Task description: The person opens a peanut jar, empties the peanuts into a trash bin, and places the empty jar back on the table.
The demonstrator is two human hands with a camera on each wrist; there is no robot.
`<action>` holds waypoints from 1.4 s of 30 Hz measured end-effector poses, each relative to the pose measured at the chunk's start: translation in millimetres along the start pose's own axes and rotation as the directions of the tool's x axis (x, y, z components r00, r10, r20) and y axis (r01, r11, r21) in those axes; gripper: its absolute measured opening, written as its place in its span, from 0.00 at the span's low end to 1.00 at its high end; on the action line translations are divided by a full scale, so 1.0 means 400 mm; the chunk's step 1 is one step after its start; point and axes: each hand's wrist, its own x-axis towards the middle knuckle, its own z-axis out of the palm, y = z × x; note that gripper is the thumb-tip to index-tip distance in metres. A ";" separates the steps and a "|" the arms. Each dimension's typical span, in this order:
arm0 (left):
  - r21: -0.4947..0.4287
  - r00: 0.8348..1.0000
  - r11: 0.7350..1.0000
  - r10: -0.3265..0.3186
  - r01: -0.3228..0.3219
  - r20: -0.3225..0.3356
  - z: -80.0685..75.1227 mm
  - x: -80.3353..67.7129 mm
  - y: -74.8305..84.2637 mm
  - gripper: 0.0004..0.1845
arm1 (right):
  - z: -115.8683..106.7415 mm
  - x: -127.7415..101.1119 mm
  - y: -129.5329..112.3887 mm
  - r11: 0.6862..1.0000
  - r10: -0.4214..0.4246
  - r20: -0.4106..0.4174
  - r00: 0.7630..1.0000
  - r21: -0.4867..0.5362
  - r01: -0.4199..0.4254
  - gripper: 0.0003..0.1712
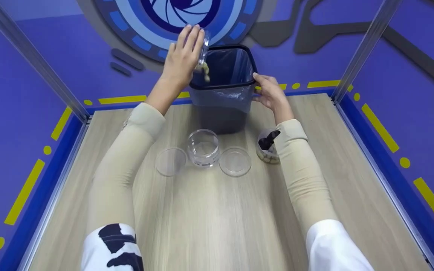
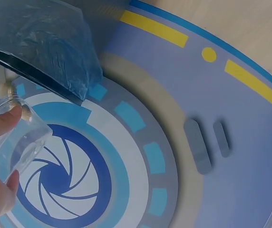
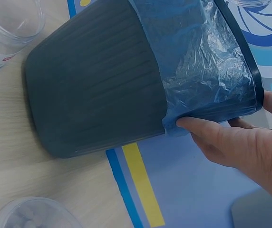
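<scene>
My left hand (image 1: 183, 60) grips a clear plastic jar (image 1: 204, 49) tipped sideways over the left rim of a dark trash can (image 1: 220, 116). Pale, nut-like pieces (image 1: 206, 73) are dropping from its mouth into the can. In the left wrist view the thumb and fingers wrap around the jar (image 2: 31, 137). My right hand (image 1: 271, 92) holds the can by its right rim. A thin plastic liner (image 3: 198, 61) folds over the can's outside, and fingers of that hand press on it in the right wrist view.
In front of the can stands a second clear jar (image 1: 203, 148), with a clear lid (image 1: 171, 162) to its left and another lid (image 1: 235, 162) to its right. Under the right forearm sits a tub (image 1: 268, 157) of pale pieces with a black scoop (image 1: 268, 142). A patterned wall (image 1: 134, 82) rises behind.
</scene>
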 end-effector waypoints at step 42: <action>0.044 1.000 0.999 -0.005 0.006 -0.021 0.009 -0.025 -0.008 0.44 | -0.002 -0.001 -0.005 1.000 0.022 0.002 1.000 0.023 -0.022 0.29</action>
